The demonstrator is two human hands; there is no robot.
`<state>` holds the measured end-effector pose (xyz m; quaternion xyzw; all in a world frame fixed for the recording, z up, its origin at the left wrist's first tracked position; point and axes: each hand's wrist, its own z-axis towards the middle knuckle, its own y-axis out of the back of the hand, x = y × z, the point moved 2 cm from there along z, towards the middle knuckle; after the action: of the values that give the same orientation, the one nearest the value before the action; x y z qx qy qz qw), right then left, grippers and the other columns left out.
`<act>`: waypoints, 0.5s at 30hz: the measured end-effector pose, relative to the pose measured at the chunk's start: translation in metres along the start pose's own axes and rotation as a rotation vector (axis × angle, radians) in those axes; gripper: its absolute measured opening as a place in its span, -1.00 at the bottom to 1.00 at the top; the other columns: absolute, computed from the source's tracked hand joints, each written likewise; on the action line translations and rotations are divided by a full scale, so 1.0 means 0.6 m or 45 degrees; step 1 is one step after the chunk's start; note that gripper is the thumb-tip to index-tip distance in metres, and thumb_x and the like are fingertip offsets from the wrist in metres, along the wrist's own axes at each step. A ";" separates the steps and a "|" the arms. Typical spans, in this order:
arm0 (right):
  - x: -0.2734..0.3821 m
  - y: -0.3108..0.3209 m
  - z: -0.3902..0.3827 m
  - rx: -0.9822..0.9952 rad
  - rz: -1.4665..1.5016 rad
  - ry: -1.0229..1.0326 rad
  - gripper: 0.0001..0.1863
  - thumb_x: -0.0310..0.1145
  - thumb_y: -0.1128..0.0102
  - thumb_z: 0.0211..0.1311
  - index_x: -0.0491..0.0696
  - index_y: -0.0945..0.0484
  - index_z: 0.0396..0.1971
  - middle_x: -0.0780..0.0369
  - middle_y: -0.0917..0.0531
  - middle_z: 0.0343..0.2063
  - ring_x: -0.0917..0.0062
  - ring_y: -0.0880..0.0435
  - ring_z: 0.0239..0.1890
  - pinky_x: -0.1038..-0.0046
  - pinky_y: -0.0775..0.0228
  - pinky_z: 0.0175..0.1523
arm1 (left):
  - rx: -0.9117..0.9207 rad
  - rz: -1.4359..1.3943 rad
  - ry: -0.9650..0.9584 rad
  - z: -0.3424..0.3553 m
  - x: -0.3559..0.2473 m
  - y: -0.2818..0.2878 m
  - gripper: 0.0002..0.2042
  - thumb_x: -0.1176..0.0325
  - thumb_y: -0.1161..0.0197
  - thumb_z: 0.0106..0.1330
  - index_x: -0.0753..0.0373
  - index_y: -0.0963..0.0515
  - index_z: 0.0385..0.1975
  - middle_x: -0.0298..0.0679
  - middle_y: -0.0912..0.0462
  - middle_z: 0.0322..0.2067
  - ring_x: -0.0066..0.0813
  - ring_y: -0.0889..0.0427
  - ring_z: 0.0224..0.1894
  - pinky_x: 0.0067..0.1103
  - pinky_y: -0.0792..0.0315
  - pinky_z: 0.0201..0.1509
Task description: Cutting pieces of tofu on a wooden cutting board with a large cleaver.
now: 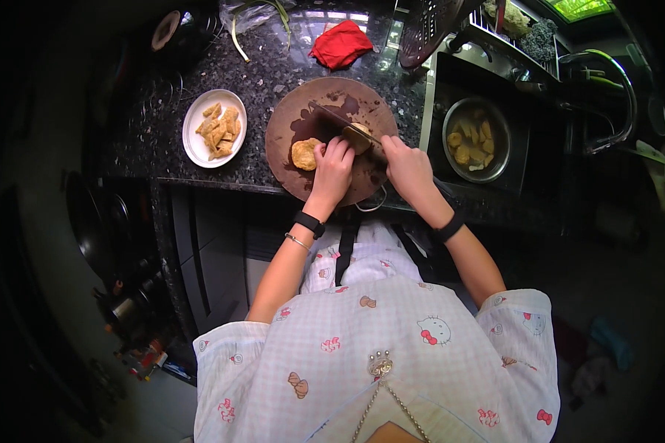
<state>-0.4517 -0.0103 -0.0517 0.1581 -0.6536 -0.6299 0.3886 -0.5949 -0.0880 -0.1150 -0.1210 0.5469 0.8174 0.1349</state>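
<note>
A round brown cutting board [281, 122] with wet dark patches lies on the counter in front of me. Curled over it, my left hand [335, 164] presses its fingertips against a golden-brown piece of fried tofu [360, 130], partly hidden by the blade. My right hand [409, 168] is closed round the handle of a broad dark kitchen knife [334, 118]. The blade stands on edge across this piece, close to my left fingertips. Another round fried tofu piece [304, 154] lies left of my left hand. A white oval plate [192, 150] to the left bears several cut wedges.
Right of the board, a metal bowl [451, 164] in the sink holds liquid and several golden pieces, near a curved faucet [631, 96]. Behind the board lie a crumpled red cloth [341, 44] and a green onion [238, 40]. The dark counter's front edge runs before me.
</note>
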 end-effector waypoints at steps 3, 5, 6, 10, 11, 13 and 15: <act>0.006 0.009 -0.024 0.013 0.063 -0.035 -0.81 -0.57 -0.08 -0.07 -0.09 -0.36 -0.39 0.15 -0.53 -0.51 0.24 -0.61 -0.56 0.28 -0.47 -0.48 | -0.027 0.070 0.030 -0.006 0.000 0.001 -0.80 0.49 -0.11 0.03 0.23 -0.53 -0.31 -0.25 -0.51 -0.17 -0.20 -0.35 0.08 -0.15 -0.09 0.09; 0.004 0.005 -0.032 0.043 0.036 -0.021 -0.82 -0.58 -0.07 -0.07 -0.09 -0.36 -0.40 0.14 -0.54 -0.52 0.22 -0.60 -0.57 0.26 -0.46 -0.48 | 0.000 0.119 0.035 -0.003 -0.005 0.005 -0.82 0.46 -0.12 0.05 0.21 -0.54 -0.33 -0.27 -0.51 -0.18 -0.19 -0.34 0.09 -0.13 -0.07 0.08; 0.003 0.004 -0.035 0.044 0.035 -0.023 -0.82 -0.58 -0.07 -0.07 -0.09 -0.36 -0.40 0.14 -0.54 -0.52 0.22 -0.60 -0.57 0.26 -0.46 -0.48 | 0.025 0.170 0.041 -0.001 -0.006 0.006 -0.84 0.44 -0.13 0.06 0.18 -0.54 -0.34 -0.28 -0.51 -0.19 -0.18 -0.33 0.09 -0.10 -0.05 0.07; -0.003 0.020 -0.038 0.082 0.033 -0.032 -0.83 -0.59 -0.06 -0.07 -0.11 -0.36 -0.41 0.13 -0.54 -0.53 0.19 -0.60 -0.56 0.25 -0.47 -0.48 | 0.049 0.220 0.041 0.001 -0.005 0.011 -0.82 0.42 -0.19 0.03 0.19 -0.54 -0.33 -0.30 -0.53 -0.16 -0.16 -0.31 0.10 -0.09 -0.04 0.05; -0.005 0.024 -0.039 0.123 0.005 -0.009 -0.84 -0.59 -0.05 -0.07 -0.11 -0.36 -0.41 0.13 -0.54 -0.54 0.19 -0.60 -0.56 0.25 -0.47 -0.48 | 0.063 0.218 0.042 -0.001 -0.003 0.011 -0.82 0.41 -0.20 0.03 0.18 -0.54 -0.32 -0.31 -0.53 -0.16 -0.17 -0.30 0.10 -0.09 -0.04 0.05; -0.014 0.023 -0.038 0.151 0.019 -0.002 -0.83 -0.58 -0.06 -0.07 -0.12 -0.36 -0.40 0.12 -0.55 -0.52 0.18 -0.61 -0.55 0.26 -0.47 -0.47 | 0.076 0.216 0.045 -0.003 -0.003 0.012 -0.81 0.40 -0.20 0.02 0.17 -0.54 -0.32 -0.32 -0.53 -0.16 -0.19 -0.30 0.09 -0.09 -0.03 0.05; -0.016 0.009 -0.030 0.179 0.029 0.006 -0.82 -0.58 -0.07 -0.07 -0.13 -0.36 -0.39 0.11 -0.55 -0.51 0.18 -0.61 -0.54 0.26 -0.48 -0.46 | 0.065 0.197 0.063 -0.005 -0.006 0.014 -0.80 0.40 -0.21 0.01 0.17 -0.54 -0.31 -0.32 -0.52 -0.16 -0.20 -0.30 0.08 -0.10 -0.02 0.06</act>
<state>-0.4313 -0.0154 -0.0516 0.1788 -0.6972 -0.5776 0.3852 -0.5944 -0.0940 -0.1077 -0.0951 0.5785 0.8078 0.0610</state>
